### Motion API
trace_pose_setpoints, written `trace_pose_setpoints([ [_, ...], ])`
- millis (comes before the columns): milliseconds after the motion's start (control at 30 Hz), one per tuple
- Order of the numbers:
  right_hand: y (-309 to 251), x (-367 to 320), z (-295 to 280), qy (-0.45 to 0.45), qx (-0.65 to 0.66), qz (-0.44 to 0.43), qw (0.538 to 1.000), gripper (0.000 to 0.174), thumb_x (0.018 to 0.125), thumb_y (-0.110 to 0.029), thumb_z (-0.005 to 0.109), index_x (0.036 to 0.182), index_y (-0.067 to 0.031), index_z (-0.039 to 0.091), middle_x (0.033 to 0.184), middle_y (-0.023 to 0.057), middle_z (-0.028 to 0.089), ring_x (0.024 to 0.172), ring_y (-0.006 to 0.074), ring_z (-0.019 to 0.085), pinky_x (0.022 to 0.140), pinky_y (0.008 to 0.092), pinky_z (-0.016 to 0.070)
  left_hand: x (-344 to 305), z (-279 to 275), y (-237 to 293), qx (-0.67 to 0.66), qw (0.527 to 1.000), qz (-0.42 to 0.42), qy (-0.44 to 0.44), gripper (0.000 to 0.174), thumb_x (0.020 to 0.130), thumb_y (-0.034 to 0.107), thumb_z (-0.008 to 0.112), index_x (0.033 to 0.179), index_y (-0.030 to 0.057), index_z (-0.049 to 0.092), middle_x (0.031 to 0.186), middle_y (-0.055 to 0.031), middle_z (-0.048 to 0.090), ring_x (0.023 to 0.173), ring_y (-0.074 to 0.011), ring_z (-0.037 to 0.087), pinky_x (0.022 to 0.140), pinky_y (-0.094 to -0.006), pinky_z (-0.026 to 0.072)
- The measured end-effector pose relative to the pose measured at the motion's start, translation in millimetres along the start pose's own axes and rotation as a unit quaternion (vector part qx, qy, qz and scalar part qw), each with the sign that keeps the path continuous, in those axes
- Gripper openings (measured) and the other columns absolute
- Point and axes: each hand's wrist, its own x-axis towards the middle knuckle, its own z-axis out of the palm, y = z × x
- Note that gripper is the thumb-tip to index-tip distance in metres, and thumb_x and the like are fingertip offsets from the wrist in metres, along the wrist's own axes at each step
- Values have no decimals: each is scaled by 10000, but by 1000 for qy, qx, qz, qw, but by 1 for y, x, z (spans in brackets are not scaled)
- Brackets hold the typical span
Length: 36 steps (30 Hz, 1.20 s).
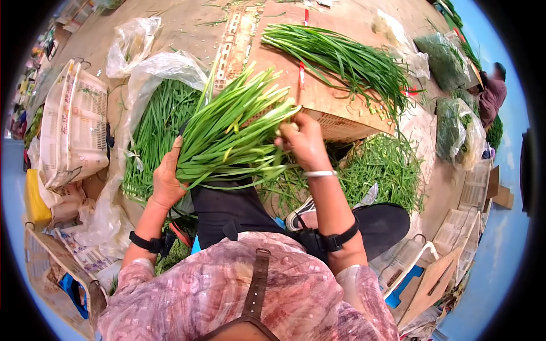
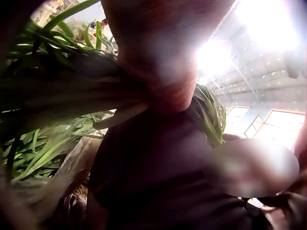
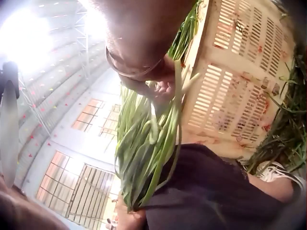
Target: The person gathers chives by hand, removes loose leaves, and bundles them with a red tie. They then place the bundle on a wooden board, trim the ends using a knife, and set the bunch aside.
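A thick bunch of garlic chives (image 1: 230,133) lies slantwise above the person's lap in the head view. The left hand (image 1: 167,177) grips it from the lower left, thumb over the leaves. At the other end, the right hand (image 1: 306,143) pinches pale stems with curled fingers. In the right wrist view those fingers (image 3: 165,91) bend round the stem ends, and the leaves (image 3: 144,148) hang below. The left wrist view is dark and blurred; chive leaves (image 2: 36,153) show beside the left hand. More chives (image 1: 341,57) lie on an upturned crate (image 1: 335,111) in front.
A plastic bag (image 1: 136,94) full of chives stands at the left knee. Trimmed scraps (image 1: 381,173) heap on the floor by the right foot. White crates (image 1: 85,122) stand at left, with more crates (image 1: 449,233) at right. Another person (image 1: 493,99) is at the far right.
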Motion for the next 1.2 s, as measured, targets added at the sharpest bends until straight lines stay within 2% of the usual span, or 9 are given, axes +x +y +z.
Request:
trace_pose_setpoints([
  [200,-6,-45,-99,-90,-89,3,992,163,873,-111,557,899,14,658,653,-7,570,511,34,442,452,167,326,-8,5,-5,15,999,-15,25,837,629,37,649,1386,38,291,1173,-195,537,909,-359,574,769,-388,492],
  [267,0,-45,-142,-87,-227,68,968,137,835,-97,577,874,-11,675,645,46,622,501,113,531,467,235,404,-7,4,-6,35,998,29,46,823,645,47,655,1388,44,300,1078,-188,564,844,-350,574,730,-383,488],
  [367,28,-36,-171,31,-628,-87,773,111,730,-57,580,777,-39,679,724,166,638,687,350,624,629,402,498,-6,0,-9,42,999,33,7,805,662,62,664,1386,50,314,952,-170,565,768,-334,558,681,-376,477],
  [500,45,-29,-181,138,-597,-37,789,102,740,-90,595,772,-52,683,706,171,637,668,361,619,635,418,494,-4,2,-7,32,999,36,22,801,667,68,676,1385,57,323,880,-152,552,731,-320,546,653,-371,468],
  [600,30,-42,-171,132,-674,39,726,326,761,-177,654,1044,-17,623,974,239,624,857,345,619,755,391,492,-5,2,-6,31,999,24,22,798,669,74,678,1383,54,324,876,-148,553,732,-319,547,655,-370,469],
  [733,-4,-14,-98,34,-202,-110,973,556,683,-160,741,1165,31,539,1103,178,604,954,255,609,835,333,477,0,1,-3,26,999,24,12,799,667,87,684,1380,51,325,874,-145,554,737,-321,550,658,-372,471],
  [933,-12,39,-34,-131,-227,-104,960,363,679,-69,700,1001,75,614,875,106,668,781,171,617,768,292,486,2,7,-5,37,999,25,17,827,659,106,703,1385,51,310,896,-152,561,762,-325,557,672,-372,476],
  [1033,-13,24,-25,-113,51,-37,992,220,695,9,646,914,31,641,820,66,659,693,110,588,654,247,477,-2,4,-5,33,999,23,10,844,659,133,725,1387,50,304,916,-158,564,773,-328,559,684,-378,477],
  [1200,-15,4,-24,-62,-146,-32,987,145,734,-77,671,802,51,662,675,19,615,593,77,515,557,245,424,0,5,-5,0,1000,9,14,893,646,199,773,1387,49,298,961,-155,568,822,-337,571,719,-385,483],
])
